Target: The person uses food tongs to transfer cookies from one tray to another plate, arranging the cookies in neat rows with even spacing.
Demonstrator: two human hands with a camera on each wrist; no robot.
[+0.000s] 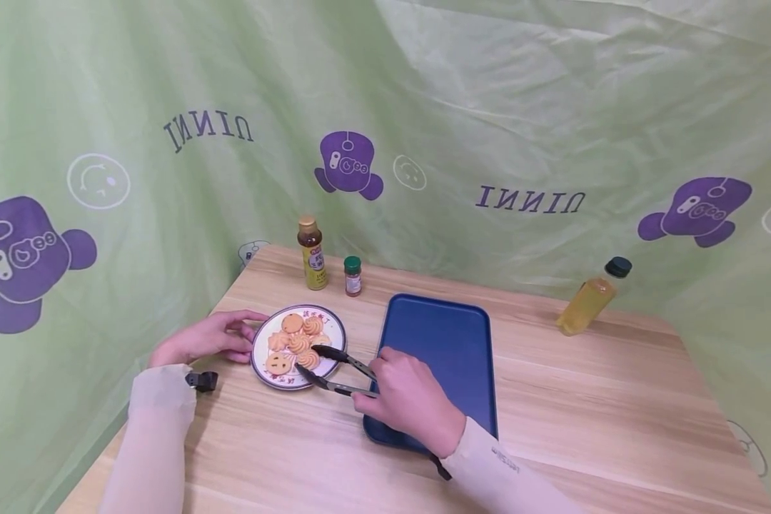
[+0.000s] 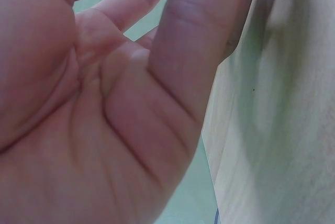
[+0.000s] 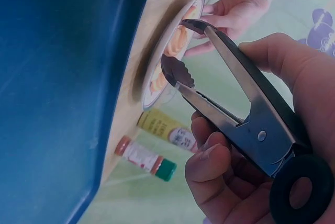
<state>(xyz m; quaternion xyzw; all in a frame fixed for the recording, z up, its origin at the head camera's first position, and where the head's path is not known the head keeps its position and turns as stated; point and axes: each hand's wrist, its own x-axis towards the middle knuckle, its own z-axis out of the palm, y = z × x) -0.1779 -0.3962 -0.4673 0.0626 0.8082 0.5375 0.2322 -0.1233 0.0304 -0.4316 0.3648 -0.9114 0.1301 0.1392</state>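
At the left of the table, a white plate (image 1: 334, 323) with a dark rim bears several cookies (image 1: 298, 343), some swirled and some round. My left hand (image 1: 215, 337) is beside it, fingertips right at the rim; in the left wrist view its palm (image 2: 131, 114) fills much of the picture. My right hand (image 1: 411, 396) grips metal tongs (image 3: 259, 124) with dark scalloped tips. The tongs' arms stand apart, their tips over the plate on either side of a swirled cookie (image 1: 307, 359) near its right edge. Nothing is pinched between the tips.
A blue tray (image 1: 437, 335) lies right of the plate, partly under my right hand. Behind the plate stand a sauce bottle (image 1: 313, 257) and a green-capped spice jar (image 1: 353, 277). A bottle of yellow liquid (image 1: 587, 303) stands far right. Green patterned cloth (image 1: 437, 107) hangs round the table.
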